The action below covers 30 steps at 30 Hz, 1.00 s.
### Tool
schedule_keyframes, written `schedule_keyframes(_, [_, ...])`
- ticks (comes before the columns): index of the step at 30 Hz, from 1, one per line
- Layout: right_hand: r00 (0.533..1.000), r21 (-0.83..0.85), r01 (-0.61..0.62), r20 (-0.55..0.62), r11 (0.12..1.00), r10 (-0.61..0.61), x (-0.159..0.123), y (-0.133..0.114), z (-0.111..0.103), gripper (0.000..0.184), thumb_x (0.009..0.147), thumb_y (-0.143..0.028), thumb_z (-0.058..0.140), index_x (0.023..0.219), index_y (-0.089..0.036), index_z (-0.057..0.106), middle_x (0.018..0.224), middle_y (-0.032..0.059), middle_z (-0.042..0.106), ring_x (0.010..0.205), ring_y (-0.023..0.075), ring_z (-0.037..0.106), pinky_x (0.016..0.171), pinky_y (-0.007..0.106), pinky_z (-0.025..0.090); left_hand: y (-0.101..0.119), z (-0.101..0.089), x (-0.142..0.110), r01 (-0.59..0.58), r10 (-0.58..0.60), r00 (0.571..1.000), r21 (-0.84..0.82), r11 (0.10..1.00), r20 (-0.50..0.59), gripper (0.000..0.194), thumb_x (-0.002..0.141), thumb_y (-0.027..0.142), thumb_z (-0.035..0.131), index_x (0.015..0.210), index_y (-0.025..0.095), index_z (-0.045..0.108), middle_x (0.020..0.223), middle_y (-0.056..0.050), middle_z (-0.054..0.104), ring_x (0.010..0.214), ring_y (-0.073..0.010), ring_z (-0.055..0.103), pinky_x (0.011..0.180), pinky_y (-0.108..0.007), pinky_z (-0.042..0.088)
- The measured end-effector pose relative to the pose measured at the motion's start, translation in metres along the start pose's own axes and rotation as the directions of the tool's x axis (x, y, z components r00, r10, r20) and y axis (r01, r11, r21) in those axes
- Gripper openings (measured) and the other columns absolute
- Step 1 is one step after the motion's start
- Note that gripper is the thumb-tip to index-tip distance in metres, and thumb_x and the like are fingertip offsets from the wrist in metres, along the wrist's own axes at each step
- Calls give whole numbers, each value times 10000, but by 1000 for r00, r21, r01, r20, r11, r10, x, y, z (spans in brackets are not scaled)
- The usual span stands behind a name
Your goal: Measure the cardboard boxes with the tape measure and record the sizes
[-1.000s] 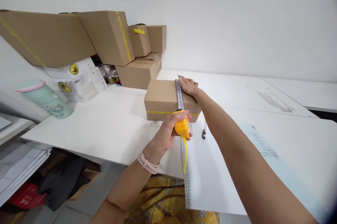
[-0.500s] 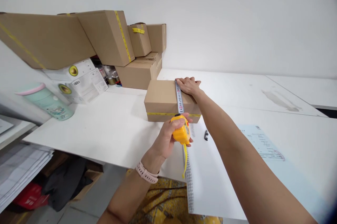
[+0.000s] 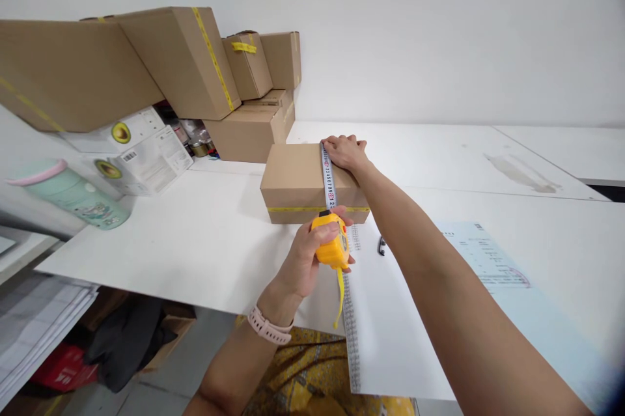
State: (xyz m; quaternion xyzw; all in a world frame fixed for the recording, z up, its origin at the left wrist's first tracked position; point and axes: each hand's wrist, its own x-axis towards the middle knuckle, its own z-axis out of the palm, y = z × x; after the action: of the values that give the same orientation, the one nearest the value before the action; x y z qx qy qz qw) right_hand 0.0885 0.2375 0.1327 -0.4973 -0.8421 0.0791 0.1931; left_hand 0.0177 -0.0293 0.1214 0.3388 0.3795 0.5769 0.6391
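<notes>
My left hand [image 3: 307, 253] is wrapped around a yellow tape measure [image 3: 332, 241] just off the near side of a small cardboard box [image 3: 293, 172]. From the case, the white blade [image 3: 328, 172] runs out across the box top to its far edge. There my right hand [image 3: 346, 152] pins the blade's end, its thumb beside the blade and its fingers curled over the edge. A yellow strap dangles below the case. Yellow tape rings the box's side.
A spiral notebook [image 3: 390, 331] lies at the table's near edge, with a black clip-like item [image 3: 381, 245] on it. Right of it is a light-blue printed sheet [image 3: 469, 247]. Stacked cartons [image 3: 180, 64], avocado-printed boxes [image 3: 141, 162] and a mint tumbler [image 3: 78, 198] stand at left.
The view has shifted slightly, so most things sit a little further left and higher. Both hands keep their places on the tape measure and box.
</notes>
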Motion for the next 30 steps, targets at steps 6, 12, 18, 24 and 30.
schedule_keyframes(6, [1000, 87, -12, -11, 996, 13, 1, -3, -2, 566, 1009, -529, 238, 1293, -297, 670, 1285, 142, 653, 1265, 399, 477, 1072, 652, 293, 3, -1, 1, -16, 15, 999, 28, 999, 40, 591, 732, 522, 756, 1212, 192, 658, 1211, -123, 641, 614, -162, 682, 534, -318, 557])
schedule_keyframes(12, [929, 470, 1, -328, 883, 174, -30, 26, -31, 570, 1009, -572, 243, 1422, -317, 542, 1397, 82, 622, 1306, 299, 512, 1133, 546, 322, 15, -31, -22, -322, 323, 946, 238, 916, 35, 612, 730, 449, 807, 1284, 239, 655, 1299, -105, 621, 718, -164, 681, 624, -312, 593])
schedule_keyframes(18, [843, 757, -201, -190, 622, 504, -110, 73, -18, 598, 973, -609, 314, 1286, -215, 636, 1173, 121, 711, 1093, 257, 648, 1020, 438, 476, 12, -108, -8, -527, 662, 684, 419, 739, -308, 630, 686, 390, 859, 1258, 228, 650, 1247, -89, 649, 1030, -245, 700, 840, -319, 575])
schedule_keyframes(24, [956, 832, -247, 127, 496, 263, -150, 55, -9, 656, 964, -680, 344, 1522, -348, 439, 1475, 78, 563, 1165, 256, 638, 961, 416, 547, 15, -137, 27, -417, 478, 749, 234, 878, -458, 575, 609, 440, 851, 1084, 166, 678, 958, -59, 728, 899, -199, 702, 829, -302, 542])
schedule_keyframes(30, [975, 650, -89, -98, 754, 199, -130, 36, -48, 577, 942, -706, 414, 1364, -346, 572, 1423, 84, 544, 1284, 273, 511, 1032, 442, 490, 62, -122, 35, -470, 546, 771, 285, 835, -328, 516, 627, 429, 820, 1043, 149, 701, 935, -65, 741, 816, -199, 713, 765, -321, 562])
